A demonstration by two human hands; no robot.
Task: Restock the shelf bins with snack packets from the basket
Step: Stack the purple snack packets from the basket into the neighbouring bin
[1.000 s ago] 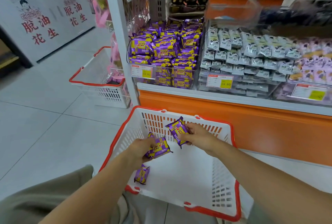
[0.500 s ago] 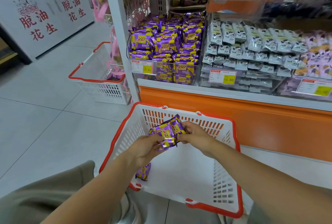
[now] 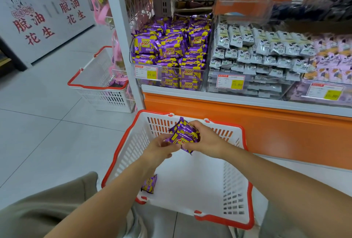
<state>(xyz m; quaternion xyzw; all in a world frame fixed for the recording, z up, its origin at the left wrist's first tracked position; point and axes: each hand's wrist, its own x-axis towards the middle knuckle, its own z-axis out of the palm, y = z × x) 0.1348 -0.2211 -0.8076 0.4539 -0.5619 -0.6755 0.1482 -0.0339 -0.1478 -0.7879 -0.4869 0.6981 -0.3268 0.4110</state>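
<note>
A white basket with a red rim (image 3: 247, 163) stands on the floor below the shelf. Over its far half, my left hand (image 3: 162, 148) and my right hand (image 3: 207, 140) meet, both gripping a small stack of purple-and-yellow snack packets (image 3: 183, 134). One more purple packet (image 3: 149, 183) lies in the basket's near left corner, partly hidden by my left forearm. On the shelf above, a clear bin (image 3: 202, 77) is heaped with the same purple packets.
To the right of the purple bin sit bins of grey-white packets (image 3: 257, 54) and lilac packets (image 3: 331, 58). A second red-rimmed basket (image 3: 91, 85) stands on the tiled floor to the left of the white shelf post (image 3: 122, 28). An orange panel (image 3: 266, 129) runs under the shelf.
My two hands came together and rose slightly. The packets they held apart are now pressed into one stack between them. The packet in the basket corner stayed put.
</note>
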